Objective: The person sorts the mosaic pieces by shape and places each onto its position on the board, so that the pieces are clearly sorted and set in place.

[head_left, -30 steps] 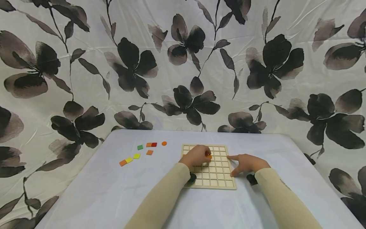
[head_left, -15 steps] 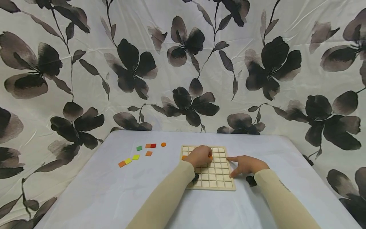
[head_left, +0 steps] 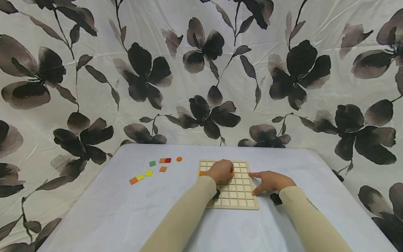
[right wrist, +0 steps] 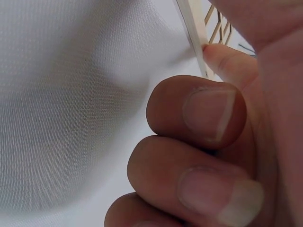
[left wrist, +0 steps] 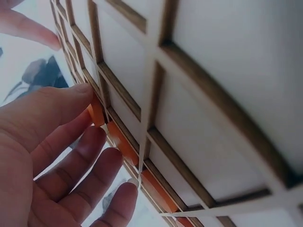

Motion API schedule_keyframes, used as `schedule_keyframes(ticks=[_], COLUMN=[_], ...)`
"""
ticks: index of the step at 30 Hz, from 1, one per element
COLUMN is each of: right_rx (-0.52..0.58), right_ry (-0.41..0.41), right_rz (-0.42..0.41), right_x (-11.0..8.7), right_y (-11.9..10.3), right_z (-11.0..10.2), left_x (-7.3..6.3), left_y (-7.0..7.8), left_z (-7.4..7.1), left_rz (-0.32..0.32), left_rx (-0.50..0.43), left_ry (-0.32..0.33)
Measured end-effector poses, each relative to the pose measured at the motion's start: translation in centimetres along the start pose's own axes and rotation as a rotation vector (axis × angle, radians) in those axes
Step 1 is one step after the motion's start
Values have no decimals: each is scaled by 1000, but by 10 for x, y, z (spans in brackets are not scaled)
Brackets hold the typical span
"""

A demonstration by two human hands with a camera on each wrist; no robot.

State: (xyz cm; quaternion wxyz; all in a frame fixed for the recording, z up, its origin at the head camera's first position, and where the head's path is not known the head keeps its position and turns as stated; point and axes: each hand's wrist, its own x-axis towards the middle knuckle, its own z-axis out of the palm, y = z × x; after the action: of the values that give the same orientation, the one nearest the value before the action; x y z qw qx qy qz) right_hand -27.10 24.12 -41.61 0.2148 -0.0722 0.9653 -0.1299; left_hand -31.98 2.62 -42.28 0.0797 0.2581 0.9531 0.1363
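A pale wooden grid board [head_left: 238, 203] lies on the table, divided into small square cells. Over its upper middle is my left hand [head_left: 220, 170], pinching an orange tile [left wrist: 96, 112] between thumb and forefinger at one cell, the other fingers loosely bent. More orange tiles [left wrist: 122, 143] sit in the same row of cells; in the head view one orange tile [head_left: 202, 173] shows at the board's left edge and the rest are behind the hand. My right hand [head_left: 273, 181] touches the board's right edge with an extended forefinger and thumb, its remaining fingers curled beneath.
Left of the board lie loose pieces: a green tile [head_left: 152, 163], a red tile [head_left: 168, 160], an orange disc [head_left: 179, 159], yellow tiles [head_left: 149, 173] and several orange ones [head_left: 133, 181]. The table [head_left: 126, 217] has a white cover; a floral cloth [head_left: 201, 70] hangs behind it.
My left hand has shifted slightly right and lowered the orange tile onto the board, uncovering the orange tile at the left edge. The right hand stays at the board's edge.
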Motion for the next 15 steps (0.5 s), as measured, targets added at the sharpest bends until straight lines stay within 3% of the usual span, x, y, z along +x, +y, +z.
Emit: schedule_keyframes(ticks=[10,15], right_rx=[14,14], right_ry=[0,1], right_rz=[12,19], right_x=[2,0], right_y=[0,-1], right_z=[1,0], left_x=[-3,-8], left_y=[-4,-9], left_z=[1,-1], left_rz=[-24,-50], left_rx=[-17,-98], left_ry=[-2,5])
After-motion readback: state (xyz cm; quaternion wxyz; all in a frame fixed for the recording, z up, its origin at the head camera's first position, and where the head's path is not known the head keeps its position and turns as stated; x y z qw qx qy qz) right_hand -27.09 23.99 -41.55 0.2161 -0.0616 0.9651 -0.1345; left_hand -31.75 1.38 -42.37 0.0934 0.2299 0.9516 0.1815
